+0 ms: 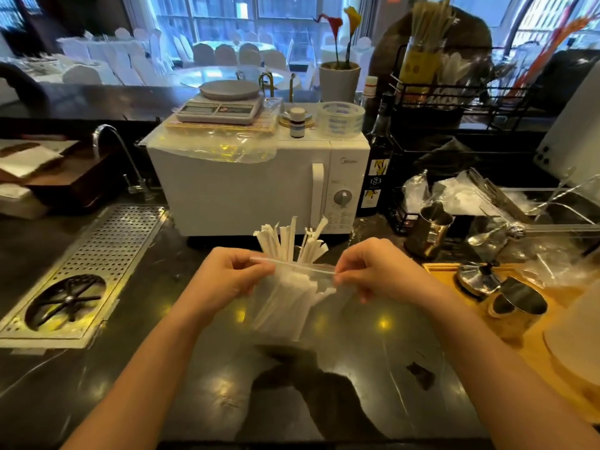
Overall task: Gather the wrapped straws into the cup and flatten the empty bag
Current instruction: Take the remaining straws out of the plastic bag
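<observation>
A clear zip bag (293, 302) hangs above the dark counter, held up by its top strip. My left hand (227, 276) pinches the strip's left end and my right hand (373, 271) pinches its right end. Several white paper-wrapped straws (284, 306) lie slanted inside the bag. Behind the bag, more wrapped straws (289, 238) stand upright and fan out. The cup that holds them is hidden behind the bag and my hands.
A white microwave (246, 186) stands right behind the straws. A perforated metal drain tray (107, 254) is sunk in the counter at left. Metal jugs (428, 232), a tamper (477, 277) and a wooden board (535, 349) crowd the right side.
</observation>
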